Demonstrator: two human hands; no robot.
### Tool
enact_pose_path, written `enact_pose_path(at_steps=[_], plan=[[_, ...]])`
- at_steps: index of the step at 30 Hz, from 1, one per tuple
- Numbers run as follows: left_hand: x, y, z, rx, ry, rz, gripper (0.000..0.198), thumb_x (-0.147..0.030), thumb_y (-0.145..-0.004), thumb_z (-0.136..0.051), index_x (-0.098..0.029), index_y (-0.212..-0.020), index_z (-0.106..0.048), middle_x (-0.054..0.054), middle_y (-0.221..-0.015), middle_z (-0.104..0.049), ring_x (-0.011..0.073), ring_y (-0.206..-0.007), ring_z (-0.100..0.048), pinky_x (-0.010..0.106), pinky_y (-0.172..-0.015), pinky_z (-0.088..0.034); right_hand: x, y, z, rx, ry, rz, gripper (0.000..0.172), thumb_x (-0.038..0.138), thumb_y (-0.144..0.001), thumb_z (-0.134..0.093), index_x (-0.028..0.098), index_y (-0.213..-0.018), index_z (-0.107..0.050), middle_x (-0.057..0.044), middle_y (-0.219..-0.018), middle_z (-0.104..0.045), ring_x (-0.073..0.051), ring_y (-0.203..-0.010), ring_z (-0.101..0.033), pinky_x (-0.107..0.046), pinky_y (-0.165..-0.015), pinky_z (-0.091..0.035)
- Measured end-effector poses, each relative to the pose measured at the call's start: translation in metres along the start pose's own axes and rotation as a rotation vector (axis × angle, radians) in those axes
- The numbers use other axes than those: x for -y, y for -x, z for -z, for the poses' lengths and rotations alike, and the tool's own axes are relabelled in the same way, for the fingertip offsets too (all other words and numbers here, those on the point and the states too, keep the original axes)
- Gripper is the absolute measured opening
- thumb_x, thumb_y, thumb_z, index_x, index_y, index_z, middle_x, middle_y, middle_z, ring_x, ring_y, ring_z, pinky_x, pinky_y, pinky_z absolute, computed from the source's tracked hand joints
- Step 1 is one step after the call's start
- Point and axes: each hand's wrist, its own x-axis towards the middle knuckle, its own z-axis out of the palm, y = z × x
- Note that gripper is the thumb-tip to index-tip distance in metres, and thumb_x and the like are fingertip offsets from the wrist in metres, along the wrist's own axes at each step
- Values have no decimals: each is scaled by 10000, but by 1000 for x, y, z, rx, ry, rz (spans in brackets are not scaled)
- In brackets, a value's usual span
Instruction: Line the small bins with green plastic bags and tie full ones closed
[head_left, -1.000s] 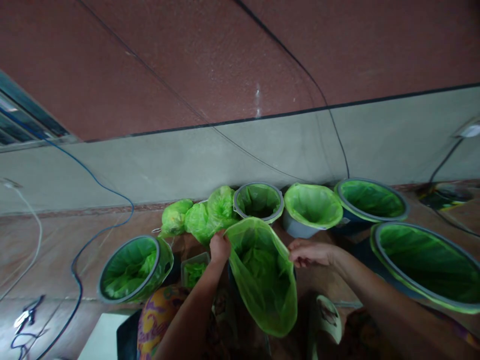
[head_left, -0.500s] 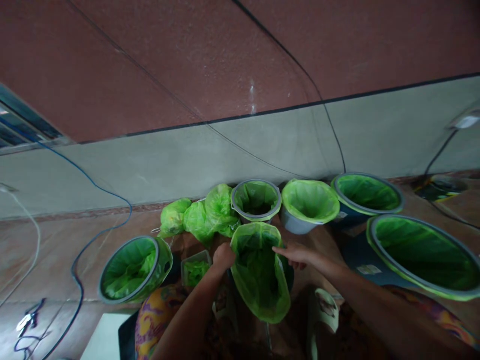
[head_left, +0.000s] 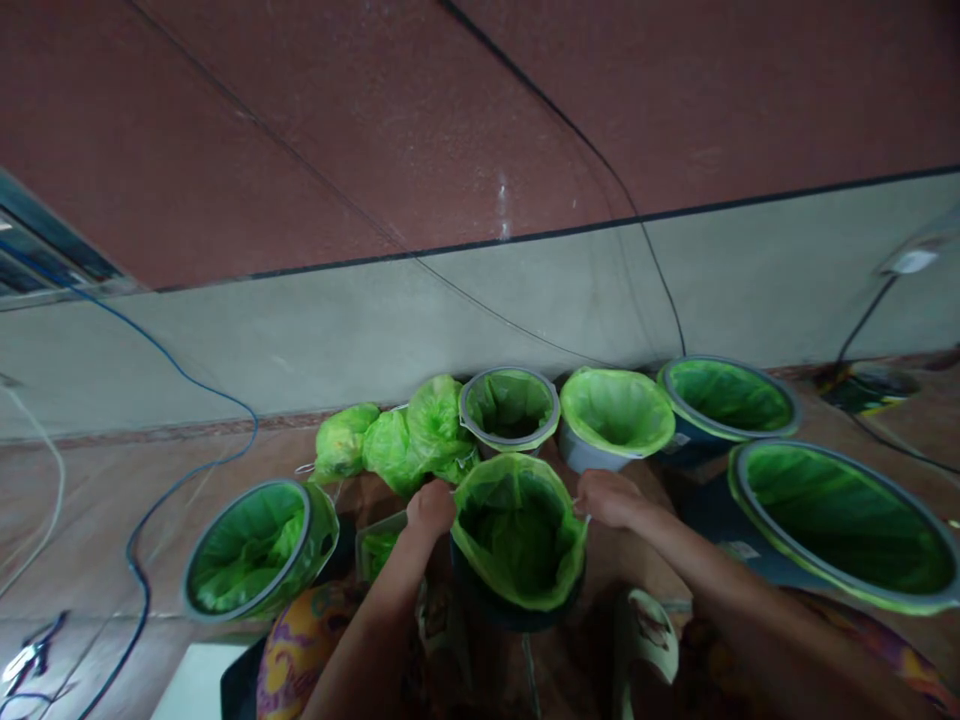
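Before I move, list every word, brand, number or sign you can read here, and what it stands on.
No text can be read.
Pale label on the near right bin: too blurred.
Small label on the far right bin: too small.
Central lined bucket: no lettering visible.

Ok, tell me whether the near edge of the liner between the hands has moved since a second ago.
Yes: the liner's near edge has moved up the view, toward the wall.

A head-worn camera looks forward and down, facing a nearby wall (head_left: pixel 360 325).
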Motion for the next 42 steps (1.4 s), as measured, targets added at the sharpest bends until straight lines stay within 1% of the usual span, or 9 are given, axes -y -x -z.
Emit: enact_pose_path(at_steps=[4, 7, 12, 16, 20, 25, 29, 37, 42], plan=[[2, 5, 21, -174, 249, -14, 267, -181, -836, -445, -143, -844, -709, 132, -920, -714, 240, -939, -648, 310, -805, -458, 9, 6, 31, -139, -290, 108, 250, 365, -791, -578, 188, -677, -713, -31, -672, -663, -161, -674, -582, -277, -650, -414], [-3, 8, 37, -352, 831, -94, 269, -273, -813, -467, -157, -819, -710, 84, -843, -717, 213, -884, -648, 309, -799, -461, 25, 12, 46, -244, -853, 197, 293, 458, -781, -615, 182, -754, -711, -46, -898, -706, -187, -866, -616, -298, -788, -453], [-22, 13, 49, -338, 1680, -194, 232, -369, -713, -583, -167, -694, -695, 69, -862, -723, 193, -896, -646, 317, -857, -467, 38, 13, 50, -71, -1594, 213, 249, 430, -743, -697, 203, -841, -680, -75, -1078, -689, -230, -1105, -586, -392, -953, -439], [-45, 17, 41, -134, 1679, -279, 348, -457, -741, -569, -142, -648, -684, 78, -737, -701, 177, -772, -649, 315, -823, -479, 48, 9, 34, 77, -1637, 160, 248, 364, -736, -715, 206, -918, -660, -43, -935, -692, -184, -924, -642, -356, -874, -478], [-67, 18, 23, 56, 1494, -296, 481, -584, -779, -494, -137, -689, -647, -1, -493, -559, 106, -447, -500, 251, -526, -439, 67, 9, 9, 152, -1420, 184, 359, 269, -736, -686, 216, -1087, -635, 8, -828, -643, -79, -618, -537, -215, -576, -431], [-84, 14, -4, 18, 1228, -153, 366, -471, -759, -588, -168, -961, -619, -35, -558, -573, 91, -445, -470, 207, -440, -361, 84, 7, -17, 43, -1245, 231, 551, 95, -612, -610, 217, -1149, -600, 32, -788, -636, -73, -569, -485, -199, -499, -368], [-90, 12, -16, 123, 1175, -102, 473, -518, -786, -539, -162, -1094, -577, -19, -600, -588, 123, -503, -516, 219, -439, -363, 85, 0, -28, -62, -1273, 118, 441, 162, -627, -582, 179, -1065, -627, 35, -687, -626, -65, -467, -454, -208, -450, -343], [-85, 10, -28, 157, 1231, -276, 136, -290, -780, -520, -175, -708, -531, -30, -505, -533, 87, -449, -459, 223, -477, -333, 54, -17, -3, -269, -1560, -160, 423, 235, -566, -713, 158, -973, -631, 13, -636, -627, -63, -453, -447, -201, -419, -348], [-87, 16, -30, 120, 1494, -300, 131, -230, -701, -549, -194, -821, -509, -54, -511, -542, 88, -451, -456, 218, -488, -325, 38, -22, -3, -301, -1473, -193, 374, 245, -604, -676, 188, -967, -606, 12, -654, -612, -65, -446, -427, -191, -377, -314]])
